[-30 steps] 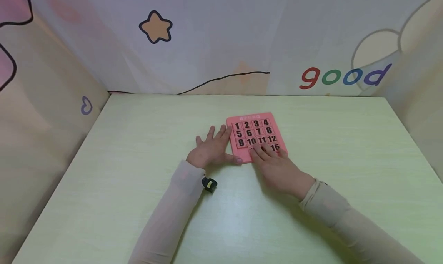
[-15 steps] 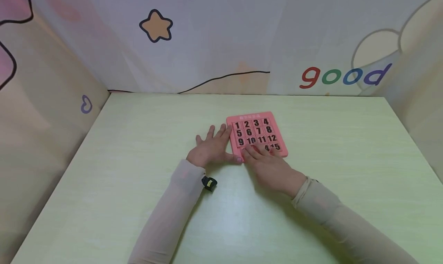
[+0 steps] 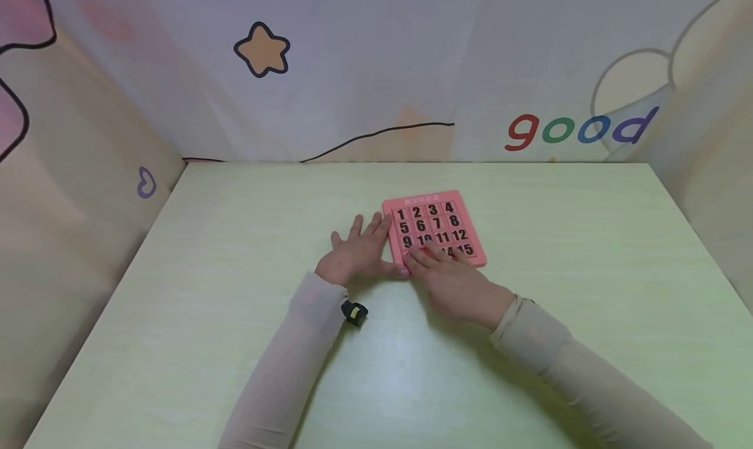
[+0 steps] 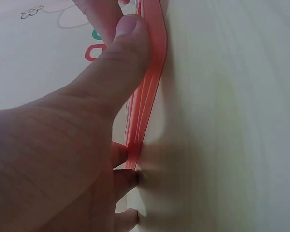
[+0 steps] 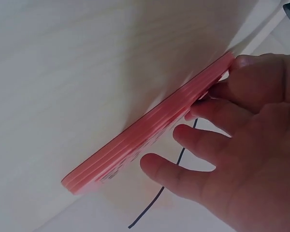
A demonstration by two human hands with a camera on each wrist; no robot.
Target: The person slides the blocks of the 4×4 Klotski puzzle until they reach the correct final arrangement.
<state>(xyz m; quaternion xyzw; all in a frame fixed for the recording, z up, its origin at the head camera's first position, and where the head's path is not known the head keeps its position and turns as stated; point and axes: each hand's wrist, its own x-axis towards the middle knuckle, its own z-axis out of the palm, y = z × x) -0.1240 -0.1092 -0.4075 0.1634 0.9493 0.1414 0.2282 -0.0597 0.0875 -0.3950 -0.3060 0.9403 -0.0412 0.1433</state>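
A pink sliding number puzzle point(image 3: 436, 224) lies flat on the table, its black-numbered tiles facing up. Rows 1 to 4 and 5 to 8 read in order, and 14 and 15 show at the lower right. My left hand point(image 3: 353, 254) braces the puzzle's left side with spread fingers, the thumb at its near left corner; the left wrist view shows the thumb point(image 4: 130, 46) against the pink edge. Fairly straight fingers of my right hand point(image 3: 455, 287) rest on the bottom row toward the left, hiding the tiles there. In the right wrist view these fingertips point(image 5: 152, 164) are at the puzzle's face.
The pale green table point(image 3: 235, 227) extends on all sides of the puzzle. Printed fabric walls point(image 3: 365, 63) stand at the back and both sides. A black strap with a small buckle point(image 3: 355, 313) sits at my left wrist.
My right hand has slid left along the bottom row, uncovering 11, 14 and more of 15; the gap at the lower left is now covered. My left hand stays in place.
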